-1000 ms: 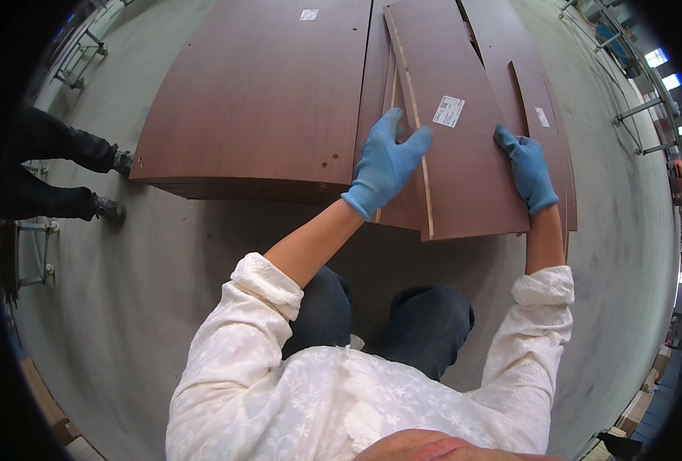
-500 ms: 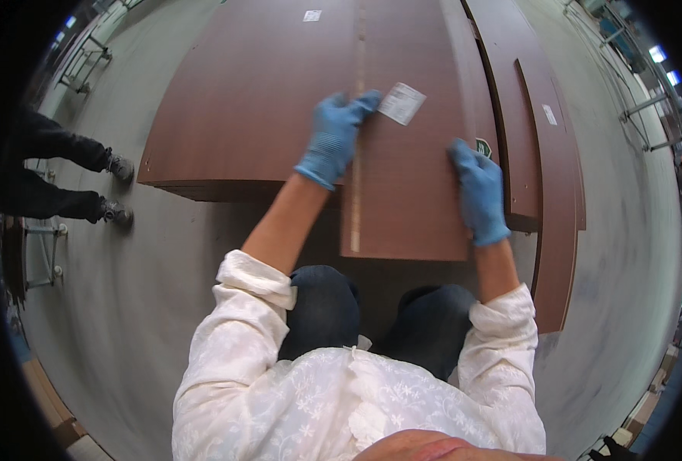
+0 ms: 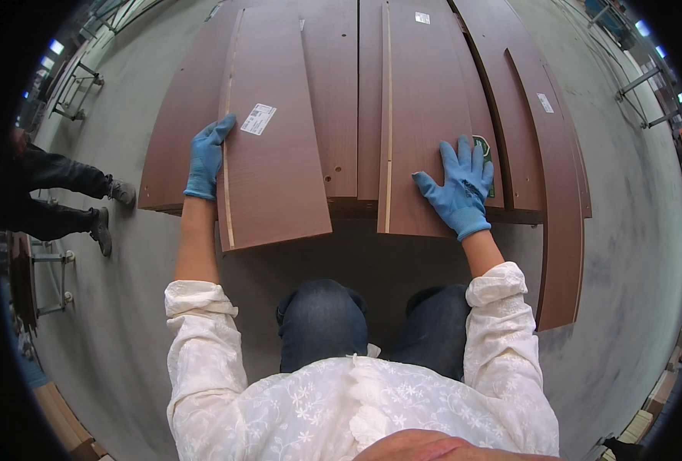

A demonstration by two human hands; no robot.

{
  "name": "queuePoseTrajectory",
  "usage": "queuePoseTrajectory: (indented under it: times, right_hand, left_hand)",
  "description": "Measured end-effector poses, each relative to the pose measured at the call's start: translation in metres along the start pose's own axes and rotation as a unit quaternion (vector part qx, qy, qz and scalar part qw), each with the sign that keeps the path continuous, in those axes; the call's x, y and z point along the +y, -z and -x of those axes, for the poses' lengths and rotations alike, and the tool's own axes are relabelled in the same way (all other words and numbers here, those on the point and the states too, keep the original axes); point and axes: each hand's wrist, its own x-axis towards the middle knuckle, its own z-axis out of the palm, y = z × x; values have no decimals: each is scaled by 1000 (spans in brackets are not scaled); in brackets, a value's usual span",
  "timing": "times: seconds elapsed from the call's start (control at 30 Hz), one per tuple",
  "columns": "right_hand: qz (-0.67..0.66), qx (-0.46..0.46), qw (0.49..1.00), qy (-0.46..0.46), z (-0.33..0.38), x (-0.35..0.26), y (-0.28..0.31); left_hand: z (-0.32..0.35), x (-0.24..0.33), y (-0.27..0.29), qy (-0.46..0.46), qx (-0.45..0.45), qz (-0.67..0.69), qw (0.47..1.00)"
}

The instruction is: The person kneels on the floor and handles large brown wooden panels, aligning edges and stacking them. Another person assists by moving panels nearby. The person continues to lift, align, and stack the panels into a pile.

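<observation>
The left hand (image 3: 209,159), in a blue knit work glove, grips the left long edge of a narrow, reddish-brown rectangular board (image 3: 276,173) with a pale strip along that edge. Its fingertips reach the board's upper face; any fingers beneath the board cannot be seen. The board lies over a wide, reddish-brown flat panel (image 3: 337,100), slightly askew to it, and its near end projects past the panel's near edge. A white rectangular printed label (image 3: 258,119) sits on its upper face, just beside the gloved fingertips.

The right hand (image 3: 458,188), gloved alike, is open, fingers spread, palm down on the right side of a second reddish-brown board with a pale strip (image 3: 414,115). It grasps nothing. A green-and-white sticker (image 3: 480,146) shows just beside its fingers.

The two narrow boards are apart, with the panel's surface and two small dark holes visible between them. Further right, a long, thin reddish-brown plank (image 3: 562,276) overhangs the stack at its near end. Another person's dark-trousered legs (image 3: 68,173) stand at left on the smooth grey floor (image 3: 134,307), near a metal-framed trolley (image 3: 51,284).
</observation>
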Motion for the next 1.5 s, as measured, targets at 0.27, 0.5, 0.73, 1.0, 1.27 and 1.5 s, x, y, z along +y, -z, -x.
queuePoseTrajectory:
  times: [0.27, 0.5, 0.73, 1.0, 1.27, 1.5]
  right_hand:
    - [-20, -35, 999, 11, -46, -2, -18]
    - [-12, -7, 999, 41, -80, -10, -24]
    - [-1, 44, 996, 76, -85, -2, -37]
    - [-2, 40, 997, 69, -89, 2, -45]
    - [-1, 53, 996, 72, -88, 5, -48]
    - [-50, 21, 997, 46, -82, 6, -44]
  left_hand:
    - [-14, -10, 10, 24, 10, -257, 966]
    - [2, 3, -13, -195, 40, -472, 859]
    - [5, 9, -31, -204, 95, -590, 775]
    - [-13, 66, -3, -148, 192, -486, 840]
    - [48, 40, -131, -473, -135, -509, 707]
    - [117, 23, -203, -380, -260, -553, 694]
